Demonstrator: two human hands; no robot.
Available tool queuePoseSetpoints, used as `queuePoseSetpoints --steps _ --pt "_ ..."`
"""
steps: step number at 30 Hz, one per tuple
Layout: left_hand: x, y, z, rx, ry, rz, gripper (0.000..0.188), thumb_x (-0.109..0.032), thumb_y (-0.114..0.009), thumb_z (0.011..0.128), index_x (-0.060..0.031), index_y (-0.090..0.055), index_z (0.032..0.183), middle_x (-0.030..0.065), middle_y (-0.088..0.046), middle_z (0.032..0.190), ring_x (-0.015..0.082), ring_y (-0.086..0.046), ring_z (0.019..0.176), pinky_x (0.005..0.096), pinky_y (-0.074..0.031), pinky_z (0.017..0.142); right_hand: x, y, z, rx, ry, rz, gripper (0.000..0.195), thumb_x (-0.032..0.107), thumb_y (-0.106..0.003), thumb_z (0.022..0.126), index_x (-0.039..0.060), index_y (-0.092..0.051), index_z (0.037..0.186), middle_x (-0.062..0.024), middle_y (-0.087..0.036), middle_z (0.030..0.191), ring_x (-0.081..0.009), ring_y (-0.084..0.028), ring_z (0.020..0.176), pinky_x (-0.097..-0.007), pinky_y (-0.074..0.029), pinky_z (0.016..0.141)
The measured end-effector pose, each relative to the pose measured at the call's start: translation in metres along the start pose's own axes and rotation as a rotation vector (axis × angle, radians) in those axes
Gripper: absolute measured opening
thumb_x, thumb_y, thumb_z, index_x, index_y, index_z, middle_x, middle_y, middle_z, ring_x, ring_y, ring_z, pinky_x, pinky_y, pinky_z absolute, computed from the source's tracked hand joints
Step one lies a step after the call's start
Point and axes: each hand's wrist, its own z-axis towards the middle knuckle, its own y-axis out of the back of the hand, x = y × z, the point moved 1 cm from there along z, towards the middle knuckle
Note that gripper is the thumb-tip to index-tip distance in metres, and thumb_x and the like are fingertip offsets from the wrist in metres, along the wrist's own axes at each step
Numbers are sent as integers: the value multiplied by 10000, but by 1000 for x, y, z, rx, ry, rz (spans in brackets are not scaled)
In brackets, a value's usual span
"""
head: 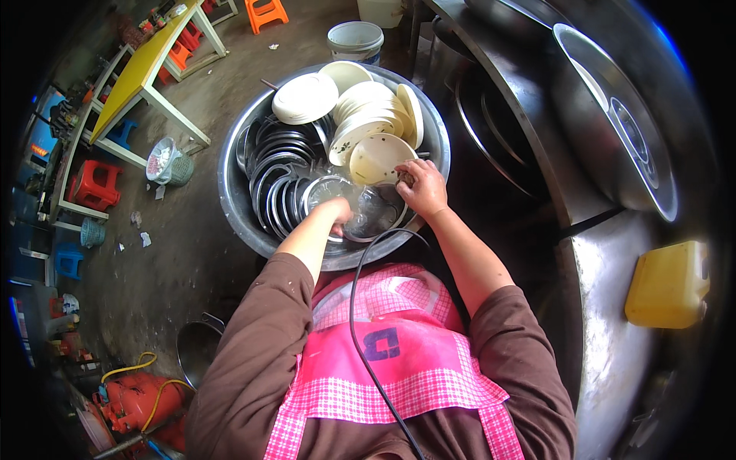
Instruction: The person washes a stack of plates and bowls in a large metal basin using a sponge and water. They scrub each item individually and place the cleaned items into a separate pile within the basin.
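A large metal basin (227,183) full of dishes sits in front of me. My right hand (425,188), fingers curled around a brown scrubber (406,177), is at the basin's right side beside a cream dish (376,158) with dark food specks. Lower in the basin, my left hand (338,214) reaches over a round metal dish (329,188) amid splashing water; its fingertips are partly hidden, so its grip is unclear. Metal dishes (280,150) stand on edge along the left. Cream plates (368,109) lean together at the back, near an overturned white bowl (305,99).
A white bucket (355,38) stands beyond the basin. To the right are a metal counter (604,276), a big steel bowl (604,132) and a yellow jerrycan (667,284). A black cable (356,322) crosses my pink apron. A red gas cylinder (144,399) lies lower left.
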Motion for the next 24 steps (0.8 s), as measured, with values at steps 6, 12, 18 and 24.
queuePoseSetpoints --steps 6,12,18,24 --pt "2 63 -55 -310 -201 -20 237 -140 -584 835 38 -630 986 151 -652 692 221 -624 526 342 -485 452 2 1 -1 21 0 -22 250 140 -665 691 114 -691 938 -55 -652 965 -282 -580 946 -374 -501 848" --pt "12 94 -126 -974 -598 225 116 -131 -600 785 -43 -598 860 161 -615 921 364 -633 821 446 -511 729 2 2 0 31 -9 -45 223 151 -648 718 107 -687 933 -62 -647 962 -284 -577 940 -381 -499 849" --pt "33 104 -136 -1096 -830 -333 134 -148 -637 852 -23 -604 889 151 -602 753 292 -607 668 368 -480 631 2 -1 -1 38 4 -56 231 171 -657 722 114 -683 945 -59 -645 957 -281 -574 948 -382 -499 846" --pt "36 87 -132 -668 -728 -1210 177 -190 -568 962 -33 -578 880 18 -602 754 88 -582 660 258 -502 558 2 3 -3 57 -13 -88 250 171 -661 717 111 -685 958 -58 -644 930 -274 -578 938 -378 -500 840"
